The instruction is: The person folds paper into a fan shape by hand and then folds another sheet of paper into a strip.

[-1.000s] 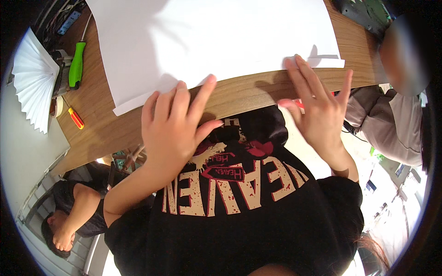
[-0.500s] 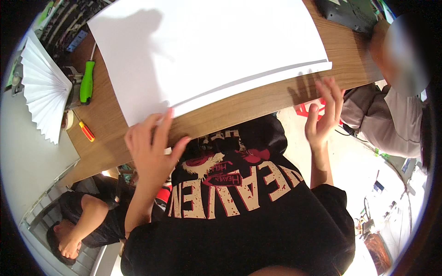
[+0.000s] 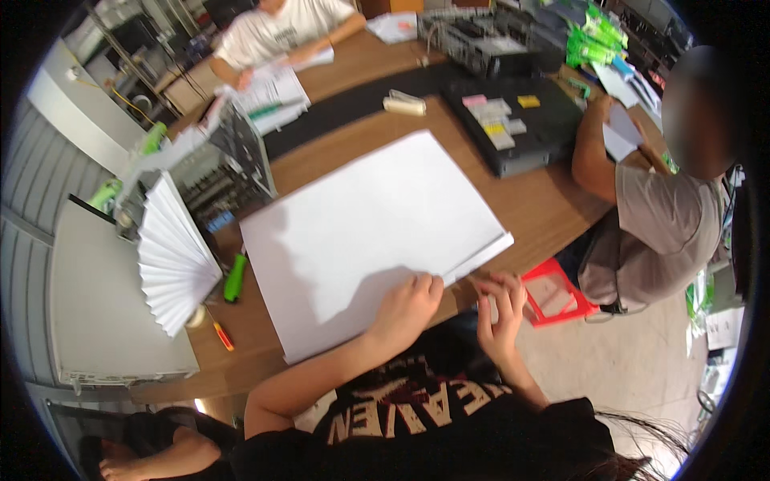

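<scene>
A large white sheet of paper (image 3: 353, 216) lies on the wooden table (image 3: 537, 216), a narrow folded strip (image 3: 481, 255) along its near edge. My left hand (image 3: 407, 309) is closed at that edge, fingers curled onto the paper and fingertips partly hidden. My right hand (image 3: 499, 317) is open just off the edge, right of the left, fingers bent and apart. Left of the sheet are a pleated white paper fan (image 3: 172, 256), a green-handled screwdriver (image 3: 235, 279), a small orange-yellow screwdriver (image 3: 223, 337) and a tape roll (image 3: 196, 317).
A person in a grey shirt (image 3: 642, 240) holds paper at the right; another (image 3: 281, 32) works with papers across the table; a third (image 3: 168, 449) is at lower left. Dismantled electronics (image 3: 228, 160), a black device (image 3: 513, 128) and a red item (image 3: 553, 293) surround the sheet.
The view has tilted up, showing more of the table. My left hand has shifted right along the paper's near edge and curled closed, nearer my right hand.
</scene>
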Available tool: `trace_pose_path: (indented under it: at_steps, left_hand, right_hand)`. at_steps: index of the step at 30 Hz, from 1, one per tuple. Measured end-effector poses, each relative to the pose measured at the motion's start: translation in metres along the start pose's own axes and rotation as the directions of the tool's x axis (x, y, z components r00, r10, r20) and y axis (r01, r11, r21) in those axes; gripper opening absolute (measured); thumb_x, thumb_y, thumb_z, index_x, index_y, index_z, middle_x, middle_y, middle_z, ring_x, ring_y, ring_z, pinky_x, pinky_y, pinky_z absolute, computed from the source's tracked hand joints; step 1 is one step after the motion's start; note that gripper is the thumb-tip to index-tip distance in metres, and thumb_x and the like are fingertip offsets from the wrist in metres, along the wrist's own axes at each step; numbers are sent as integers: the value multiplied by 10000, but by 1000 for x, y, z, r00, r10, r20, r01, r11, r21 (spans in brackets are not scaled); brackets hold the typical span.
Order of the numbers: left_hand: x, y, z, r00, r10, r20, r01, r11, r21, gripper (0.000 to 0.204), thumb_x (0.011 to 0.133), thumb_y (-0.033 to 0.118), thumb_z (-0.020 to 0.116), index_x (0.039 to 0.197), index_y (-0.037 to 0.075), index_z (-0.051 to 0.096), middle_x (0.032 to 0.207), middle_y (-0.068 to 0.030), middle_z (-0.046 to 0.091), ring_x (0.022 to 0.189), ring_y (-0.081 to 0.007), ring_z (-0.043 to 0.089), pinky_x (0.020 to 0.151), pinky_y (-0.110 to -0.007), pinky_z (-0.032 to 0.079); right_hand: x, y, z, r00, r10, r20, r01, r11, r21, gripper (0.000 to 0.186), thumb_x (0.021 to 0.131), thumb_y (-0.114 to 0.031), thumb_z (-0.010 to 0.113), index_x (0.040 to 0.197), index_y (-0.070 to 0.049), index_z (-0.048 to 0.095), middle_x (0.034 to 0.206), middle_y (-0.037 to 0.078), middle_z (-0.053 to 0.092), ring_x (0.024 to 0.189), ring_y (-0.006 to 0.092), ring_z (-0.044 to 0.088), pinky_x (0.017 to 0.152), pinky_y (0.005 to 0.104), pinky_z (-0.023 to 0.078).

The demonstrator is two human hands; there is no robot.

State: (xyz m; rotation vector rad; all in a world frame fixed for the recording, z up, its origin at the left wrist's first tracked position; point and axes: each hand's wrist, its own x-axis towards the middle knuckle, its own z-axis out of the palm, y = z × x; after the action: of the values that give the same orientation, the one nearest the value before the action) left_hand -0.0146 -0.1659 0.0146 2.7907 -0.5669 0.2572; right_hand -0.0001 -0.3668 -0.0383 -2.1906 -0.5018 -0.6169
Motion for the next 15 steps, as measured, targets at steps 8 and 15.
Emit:
trace_pose_path:
  at_steps: [8,15]
  left_hand:
    - [37,1,-33,983,4,-181,-37,983,-181,118,806,72,679,870,-4,615,747,-101,618,673,-217,674,593,-327,557]
    - [50,30,-122,703,-345,-621,-311,636,-706,139,824,-44,700,956,-38,657,829,-81,669,720,-122,692,621,-240,570]
  right_hand:
    - [17,-34,-1,990,47,131,-105,869,484,278,837,-60,695,1103,-27,618,1044,152,598,911,283,596,791,366,485]
    - [112,-107,-35,920,-359,-157,391,871,298,496,767,-99,777,1211,2,580,1150,169,608,945,292,615,793,362,497]
